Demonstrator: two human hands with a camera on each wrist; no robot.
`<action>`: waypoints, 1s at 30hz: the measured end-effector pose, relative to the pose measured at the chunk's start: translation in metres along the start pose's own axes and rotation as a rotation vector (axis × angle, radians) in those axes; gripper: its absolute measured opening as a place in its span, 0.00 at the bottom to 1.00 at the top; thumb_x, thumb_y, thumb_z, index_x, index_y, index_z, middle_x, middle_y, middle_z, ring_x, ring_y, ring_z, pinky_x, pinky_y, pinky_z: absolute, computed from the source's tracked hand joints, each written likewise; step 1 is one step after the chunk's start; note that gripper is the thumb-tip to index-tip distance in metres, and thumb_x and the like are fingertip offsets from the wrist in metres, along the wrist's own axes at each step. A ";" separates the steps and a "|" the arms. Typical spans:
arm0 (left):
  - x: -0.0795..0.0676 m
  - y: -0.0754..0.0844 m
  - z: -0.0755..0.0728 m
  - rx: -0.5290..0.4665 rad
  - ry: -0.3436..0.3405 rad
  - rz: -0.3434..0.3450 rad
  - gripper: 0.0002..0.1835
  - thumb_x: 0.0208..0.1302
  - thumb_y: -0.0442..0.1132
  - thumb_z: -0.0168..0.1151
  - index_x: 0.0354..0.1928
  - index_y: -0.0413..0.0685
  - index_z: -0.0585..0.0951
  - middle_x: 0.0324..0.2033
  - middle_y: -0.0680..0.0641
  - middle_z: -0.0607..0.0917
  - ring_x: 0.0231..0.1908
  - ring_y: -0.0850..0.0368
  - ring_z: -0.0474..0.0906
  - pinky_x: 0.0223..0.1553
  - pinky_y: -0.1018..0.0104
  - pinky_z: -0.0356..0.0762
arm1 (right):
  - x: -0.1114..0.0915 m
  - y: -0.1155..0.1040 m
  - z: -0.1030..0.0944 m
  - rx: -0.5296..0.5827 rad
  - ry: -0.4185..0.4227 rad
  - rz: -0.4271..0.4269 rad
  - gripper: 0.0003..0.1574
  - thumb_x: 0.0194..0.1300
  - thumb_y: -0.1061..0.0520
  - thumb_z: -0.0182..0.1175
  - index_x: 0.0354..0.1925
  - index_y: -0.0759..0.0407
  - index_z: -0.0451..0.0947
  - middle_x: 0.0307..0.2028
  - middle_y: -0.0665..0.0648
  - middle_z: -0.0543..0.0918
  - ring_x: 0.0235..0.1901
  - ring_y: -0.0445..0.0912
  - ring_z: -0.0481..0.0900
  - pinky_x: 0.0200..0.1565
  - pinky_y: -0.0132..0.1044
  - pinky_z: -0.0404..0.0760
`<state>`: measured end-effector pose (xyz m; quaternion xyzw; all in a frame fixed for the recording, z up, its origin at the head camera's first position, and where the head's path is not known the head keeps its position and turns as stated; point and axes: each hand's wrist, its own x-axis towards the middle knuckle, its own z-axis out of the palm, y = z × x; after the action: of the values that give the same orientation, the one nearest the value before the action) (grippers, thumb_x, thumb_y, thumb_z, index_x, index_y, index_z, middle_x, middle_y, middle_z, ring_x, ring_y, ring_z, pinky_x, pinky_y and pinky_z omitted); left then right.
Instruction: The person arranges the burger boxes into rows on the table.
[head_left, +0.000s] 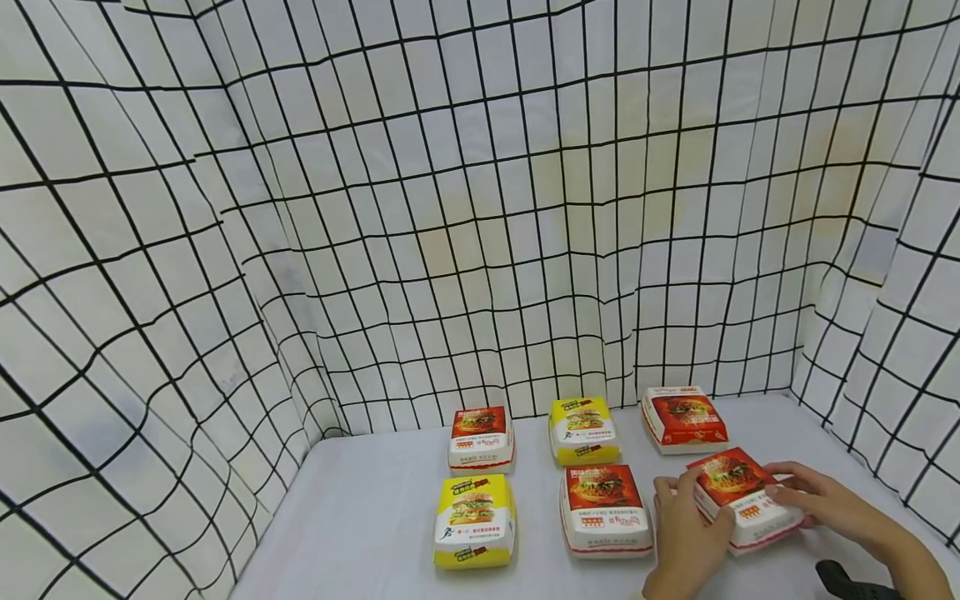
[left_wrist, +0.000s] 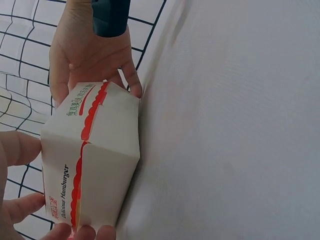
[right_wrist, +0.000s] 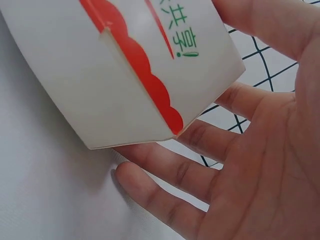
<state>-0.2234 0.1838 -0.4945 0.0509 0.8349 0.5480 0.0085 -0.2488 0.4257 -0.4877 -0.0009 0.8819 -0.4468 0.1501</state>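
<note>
At the right of the head view, a red and white hamburger box point(head_left: 742, 500) sits between both hands, turned at an angle. My left hand point(head_left: 686, 533) holds its left side, with the thumb near the front corner. On the opposite side my right hand point(head_left: 832, 508) grips the box, its thumb over the top edge. In the left wrist view the box's white side point(left_wrist: 110, 125) carries a red scalloped band and the words "Delicious Hamburger". Close up in the right wrist view, fingers point(right_wrist: 160, 165) reach along the lower edge of the box point(right_wrist: 75, 90).
Left of the hands are a red box point(head_left: 606, 512) and a yellow box point(head_left: 474, 523). Behind them stand another red box point(head_left: 482, 440), a yellow box point(head_left: 585, 432) and a red box point(head_left: 684, 421). White cloth walls point(head_left: 480, 208) with black grid lines surround the white table point(head_left: 360, 517).
</note>
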 end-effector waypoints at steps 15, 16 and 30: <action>0.002 0.000 0.000 -0.024 -0.058 -0.036 0.35 0.55 0.49 0.74 0.65 0.76 0.73 0.59 0.60 0.70 0.63 0.56 0.72 0.65 0.50 0.73 | 0.001 -0.002 0.003 0.023 -0.001 0.048 0.50 0.78 0.34 0.45 0.77 0.69 0.49 0.65 0.80 0.70 0.47 0.48 0.77 0.41 0.42 0.78; 0.002 0.001 0.000 -0.021 -0.066 -0.035 0.35 0.56 0.50 0.74 0.66 0.76 0.72 0.60 0.60 0.70 0.64 0.55 0.71 0.65 0.48 0.73 | 0.000 -0.003 0.004 0.025 -0.001 0.047 0.50 0.78 0.34 0.45 0.77 0.69 0.49 0.65 0.80 0.70 0.47 0.48 0.77 0.41 0.42 0.78; 0.004 0.000 0.001 0.004 -0.087 -0.024 0.35 0.60 0.49 0.70 0.70 0.71 0.70 0.70 0.53 0.68 0.71 0.49 0.67 0.67 0.43 0.71 | 0.002 -0.003 0.006 0.091 -0.038 0.005 0.49 0.79 0.39 0.46 0.77 0.73 0.46 0.64 0.79 0.72 0.47 0.48 0.79 0.43 0.44 0.81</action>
<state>-0.2274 0.1845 -0.4951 0.0645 0.8354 0.5434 0.0511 -0.2493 0.4194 -0.4890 -0.0003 0.8577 -0.4861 0.1677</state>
